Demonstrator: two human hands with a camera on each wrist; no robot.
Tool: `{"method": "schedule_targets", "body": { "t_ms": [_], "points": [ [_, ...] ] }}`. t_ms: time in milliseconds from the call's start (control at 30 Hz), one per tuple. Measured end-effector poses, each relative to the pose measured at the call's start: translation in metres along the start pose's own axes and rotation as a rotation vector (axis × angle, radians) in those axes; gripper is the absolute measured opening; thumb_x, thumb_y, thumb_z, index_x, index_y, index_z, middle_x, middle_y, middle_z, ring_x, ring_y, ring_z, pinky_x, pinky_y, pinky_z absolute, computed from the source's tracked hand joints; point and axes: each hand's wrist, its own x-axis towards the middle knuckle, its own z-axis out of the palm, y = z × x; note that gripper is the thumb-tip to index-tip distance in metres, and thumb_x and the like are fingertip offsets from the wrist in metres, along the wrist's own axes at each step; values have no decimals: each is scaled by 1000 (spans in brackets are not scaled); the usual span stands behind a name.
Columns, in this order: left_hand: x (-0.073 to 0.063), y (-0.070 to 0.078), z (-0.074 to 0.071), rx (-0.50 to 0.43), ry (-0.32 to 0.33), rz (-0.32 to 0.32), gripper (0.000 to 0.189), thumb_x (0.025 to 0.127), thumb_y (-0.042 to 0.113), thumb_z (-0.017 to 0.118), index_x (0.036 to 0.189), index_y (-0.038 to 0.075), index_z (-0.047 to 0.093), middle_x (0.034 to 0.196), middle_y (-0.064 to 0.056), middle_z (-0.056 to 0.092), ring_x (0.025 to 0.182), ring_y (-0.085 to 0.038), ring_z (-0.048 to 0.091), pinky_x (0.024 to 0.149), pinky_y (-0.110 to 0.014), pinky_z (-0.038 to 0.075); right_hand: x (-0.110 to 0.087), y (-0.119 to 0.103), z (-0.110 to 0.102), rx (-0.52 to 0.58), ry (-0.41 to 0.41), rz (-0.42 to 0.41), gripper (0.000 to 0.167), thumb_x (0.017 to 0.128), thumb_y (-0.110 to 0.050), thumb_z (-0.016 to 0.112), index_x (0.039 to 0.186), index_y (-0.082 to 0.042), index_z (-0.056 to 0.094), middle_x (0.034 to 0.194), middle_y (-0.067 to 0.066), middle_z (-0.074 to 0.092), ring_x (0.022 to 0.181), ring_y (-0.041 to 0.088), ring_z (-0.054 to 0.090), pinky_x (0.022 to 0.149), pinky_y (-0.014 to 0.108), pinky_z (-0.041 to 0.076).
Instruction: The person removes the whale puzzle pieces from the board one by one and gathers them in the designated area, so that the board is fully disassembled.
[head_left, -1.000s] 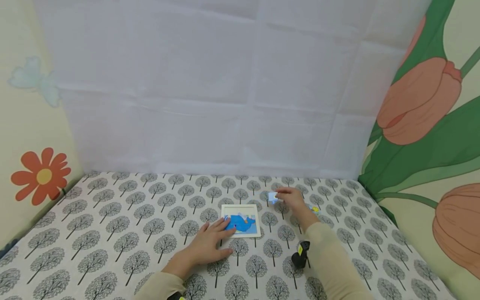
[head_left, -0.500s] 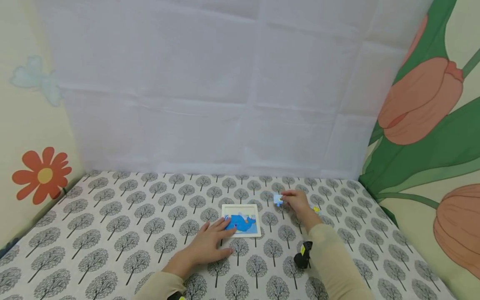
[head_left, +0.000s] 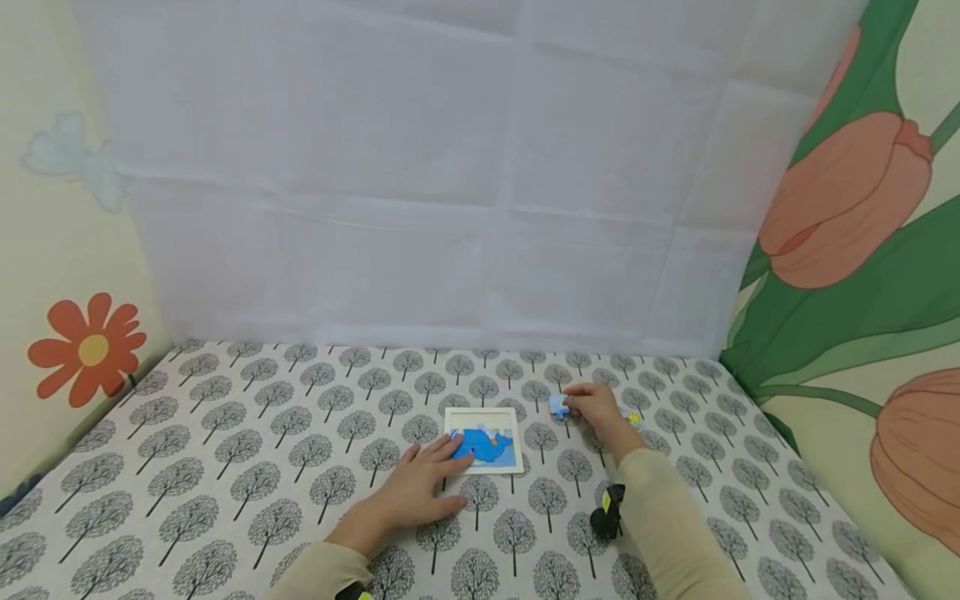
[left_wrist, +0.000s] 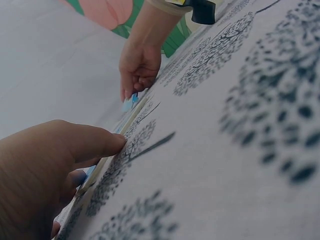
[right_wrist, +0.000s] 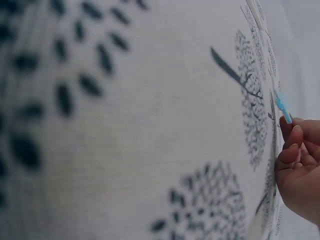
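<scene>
A light-blue jigsaw piece (head_left: 558,406) is pinched between the thumb and fingertips of my right hand (head_left: 596,407), to the right of a white-framed puzzle board. In the right wrist view the same jigsaw piece (right_wrist: 284,107) juts out past the fingertips, seen nearly edge-on. The puzzle board (head_left: 480,412) carries a blue whale picture, with a grey strip along its upper part. My left hand (head_left: 420,486) lies with fingers spread, its fingertips over the board's left side. In the left wrist view the left thumb (left_wrist: 100,141) is stretched out beside the board's edge.
Another puzzle piece with a yellow patch (head_left: 634,419) lies on the tablecloth behind the right wrist, partly hidden by it. The tree-print cloth (head_left: 300,500) covers the table up to a white sheet (head_left: 390,208) hanging at the back.
My right hand has shifted slightly right with the jigsaw piece, which has turned and now sits a little lower. The left hand and the board have stayed in place.
</scene>
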Motion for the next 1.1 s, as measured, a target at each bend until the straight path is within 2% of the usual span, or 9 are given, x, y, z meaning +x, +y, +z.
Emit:
{"method": "schedule_targets", "body": {
  "t_ms": [300,700,1100],
  "points": [
    [-1,-1,0,-12,-10,-1,55,81,39,53,127,10,45,137,-13,26,125,-31,19,95,-57,9,1,0,0,-52,15,45,16,80,-2,58,94,3,62,73,6,57,59,12,48,48,23,39],
    [-1,0,-2,0,1,3,54,81,38,53,127,10,45,137,-14,26,125,-31,19,95,-57,8,-1,0,0,-71,6,5,16,82,-2,56,95,4,61,76,8,58,62,14,50,50,25,41],
    [-2,2,-2,-1,0,2,54,81,37,54,127,9,45,137,-14,26,125,-31,19,95,-57,9,-3,-1,0,-59,26,22,15,81,-1,55,94,5,61,77,9,58,61,13,51,51,24,42]
  ]
}}
